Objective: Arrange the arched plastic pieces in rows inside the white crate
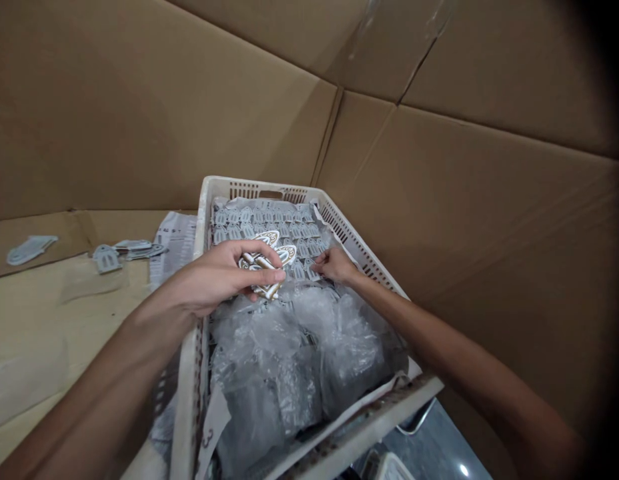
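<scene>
Left hand point(217, 277) was where I looked first: it hovered over the white plastic crate point(202, 220), fingers curled around a small fan of white, gold-edged emblems point(267, 263), gripping them above the crate's middle. Right hand point(334, 265) sat just beside it, toward the crate's right wall, fingertips pinched down on the sheet of small grey pieces point(269, 223); I could not tell whether it actually held one or only touched the row.

Working down in size: big cardboard panels point(439, 167) walled in everything behind and to the right of the crate. Flat cardboard lay left of the crate, with a folded newspaper point(174, 240) touching its left rim and a few loose grey pieces point(107, 257) farther left. Inside the crate, crumpled clear plastic bags point(299, 360) filled the near half; the sheet of pieces covered the far half.

I judged this as mid-gathering, one piece after another lifted from the sheet into the held stack. A next pick would call for a clean pinch on a single piece while the stack stayed squared.
</scene>
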Action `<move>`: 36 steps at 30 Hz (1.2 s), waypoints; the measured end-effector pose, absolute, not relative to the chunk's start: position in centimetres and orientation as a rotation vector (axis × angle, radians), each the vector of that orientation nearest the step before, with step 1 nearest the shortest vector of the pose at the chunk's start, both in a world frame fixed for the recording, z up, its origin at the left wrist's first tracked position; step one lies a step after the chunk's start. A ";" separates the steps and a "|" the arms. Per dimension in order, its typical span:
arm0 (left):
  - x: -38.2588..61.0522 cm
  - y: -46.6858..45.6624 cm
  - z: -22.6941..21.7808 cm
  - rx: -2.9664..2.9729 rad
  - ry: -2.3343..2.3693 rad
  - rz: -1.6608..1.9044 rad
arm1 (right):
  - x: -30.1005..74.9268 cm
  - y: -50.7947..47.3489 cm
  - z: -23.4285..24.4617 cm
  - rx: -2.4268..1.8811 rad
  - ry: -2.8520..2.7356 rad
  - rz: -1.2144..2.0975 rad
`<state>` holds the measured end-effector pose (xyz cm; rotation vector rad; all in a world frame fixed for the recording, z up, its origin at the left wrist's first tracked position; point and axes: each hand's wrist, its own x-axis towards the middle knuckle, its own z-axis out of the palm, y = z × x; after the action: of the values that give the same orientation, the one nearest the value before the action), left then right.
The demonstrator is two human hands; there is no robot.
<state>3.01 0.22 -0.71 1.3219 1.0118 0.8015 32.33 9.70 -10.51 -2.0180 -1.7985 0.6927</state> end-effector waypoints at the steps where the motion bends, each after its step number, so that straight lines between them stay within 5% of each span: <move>1: 2.9 0.2 -0.7 1.352 0.995 0.785 | 32.3 9.7 -10.5 -2.025 -1.807 0.680; 16: 2.3 0.1 -0.9 1.450 0.688 0.592 | 26.9 3.4 2.9 -0.619 -2.476 0.928; 26: 1.9 -0.3 -0.3 1.357 0.637 0.621 | 30.7 7.0 1.3 -1.132 -2.107 0.603; 32: 0.7 0.6 0.5 1.143 0.815 0.767 | 36.0 10.6 -4.3 -1.856 -2.168 0.529; 36: 0.4 0.8 0.6 1.121 0.864 0.834 | 37.0 11.3 -7.7 -1.960 -2.127 0.473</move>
<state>0.36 0.78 0.64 1.1210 0.8643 0.8339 36.95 11.26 -7.66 -1.9605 -2.1269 0.4734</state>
